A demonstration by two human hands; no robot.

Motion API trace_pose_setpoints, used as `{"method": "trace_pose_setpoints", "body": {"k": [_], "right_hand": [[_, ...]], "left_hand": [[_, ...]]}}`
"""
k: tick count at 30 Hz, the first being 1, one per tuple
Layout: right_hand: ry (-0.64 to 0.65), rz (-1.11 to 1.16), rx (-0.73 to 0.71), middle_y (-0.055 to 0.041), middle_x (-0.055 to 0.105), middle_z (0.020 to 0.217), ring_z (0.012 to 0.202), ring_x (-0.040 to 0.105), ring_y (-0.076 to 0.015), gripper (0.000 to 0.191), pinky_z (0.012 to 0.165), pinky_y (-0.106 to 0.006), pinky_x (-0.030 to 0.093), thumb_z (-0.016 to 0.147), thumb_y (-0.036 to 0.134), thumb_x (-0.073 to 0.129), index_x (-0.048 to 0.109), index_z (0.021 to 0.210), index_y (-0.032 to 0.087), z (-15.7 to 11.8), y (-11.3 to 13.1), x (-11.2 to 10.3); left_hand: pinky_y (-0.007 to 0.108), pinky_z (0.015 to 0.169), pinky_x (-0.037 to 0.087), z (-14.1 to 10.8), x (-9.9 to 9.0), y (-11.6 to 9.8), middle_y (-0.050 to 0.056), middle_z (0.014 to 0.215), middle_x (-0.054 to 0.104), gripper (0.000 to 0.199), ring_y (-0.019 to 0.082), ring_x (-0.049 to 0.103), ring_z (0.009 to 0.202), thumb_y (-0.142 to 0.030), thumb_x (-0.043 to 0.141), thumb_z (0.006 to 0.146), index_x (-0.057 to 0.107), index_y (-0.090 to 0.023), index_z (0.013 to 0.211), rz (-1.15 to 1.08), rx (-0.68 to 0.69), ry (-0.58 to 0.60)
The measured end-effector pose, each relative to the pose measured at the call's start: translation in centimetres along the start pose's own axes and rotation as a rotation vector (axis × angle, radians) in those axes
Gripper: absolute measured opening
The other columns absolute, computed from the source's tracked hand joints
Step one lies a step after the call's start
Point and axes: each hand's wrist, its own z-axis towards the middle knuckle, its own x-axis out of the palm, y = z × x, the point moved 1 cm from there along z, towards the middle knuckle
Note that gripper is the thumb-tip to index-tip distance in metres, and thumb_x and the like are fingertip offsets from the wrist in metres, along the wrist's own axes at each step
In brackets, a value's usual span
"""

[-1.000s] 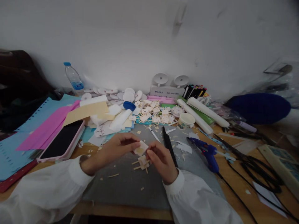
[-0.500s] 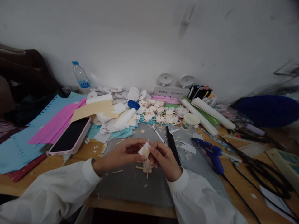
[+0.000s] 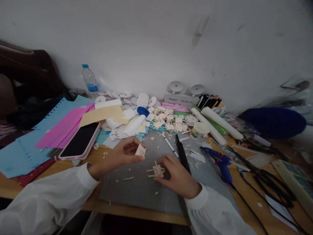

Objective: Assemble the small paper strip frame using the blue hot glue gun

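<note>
My left hand (image 3: pixel 119 155) pinches a small folded piece of white paper (image 3: pixel 140 151) with a cream patch on it, raised over the grey cutting mat (image 3: pixel 132 195). To its right, my right hand (image 3: pixel 174 173) is low over the mat, thumb and fingers curled about the edges of a small square paper figure (image 3: pixel 158 170). Thin cream strips stick out from that figure like limbs. Beyond the hands lies a heap of similar small figures (image 3: pixel 168 117). A white pen (image 3: pixel 170 145) and a long black tool (image 3: pixel 182 153) rest on the mat.
A blue glue gun (image 3: pixel 221 163) with its cord and large black scissors (image 3: pixel 271 182) lie right. A phone (image 3: pixel 80 142), coloured paper (image 3: pixel 61 130) and a water bottle (image 3: pixel 90 80) are left. A paper cup (image 3: pixel 199 130) and white rolls (image 3: pixel 221 122) stand or lie behind.
My hands have moved apart. The left has drawn away leftward with the folded white paper; the right has let go of it and moved down to the small paper figure, which is now turned.
</note>
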Motion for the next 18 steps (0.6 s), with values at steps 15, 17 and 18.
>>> {"method": "trace_pose_setpoints", "body": {"k": [15,17,18], "right_hand": [[0.131,-0.003,-0.238,-0.0107,0.061,0.109,0.105,0.057,-0.0219,0.037,0.091,-0.038,0.047,0.083,0.006,0.053,0.050,0.118,0.018,3.1,-0.1,1.0],[0.103,0.010,-0.257,-0.0114,0.061,0.115,0.111,0.056,-0.0219,0.041,0.095,-0.040,0.047,0.084,0.005,0.050,0.049,0.123,0.019,3.7,-0.2,0.8],[0.089,0.030,-0.265,-0.0118,0.060,0.120,0.115,0.055,-0.0220,0.043,0.098,-0.041,0.045,0.085,0.006,0.050,0.048,0.126,0.020,3.8,-0.3,0.6]], "left_hand": [[0.031,0.078,0.047,-2.7,-0.5,1.8,0.004,0.091,0.062,0.028,0.018,0.058,0.084,-0.033,0.072,0.073,0.062,-0.017,0.093,0.119,0.066,0.056],[0.032,0.078,0.048,-2.8,-0.5,2.2,0.004,0.092,0.062,0.030,0.019,0.058,0.085,-0.035,0.071,0.075,0.062,-0.018,0.097,0.146,0.094,0.044],[0.032,0.078,0.048,-2.9,-0.5,2.5,0.004,0.093,0.062,0.031,0.018,0.058,0.086,-0.037,0.070,0.076,0.062,-0.018,0.100,0.168,0.119,0.044]]}}
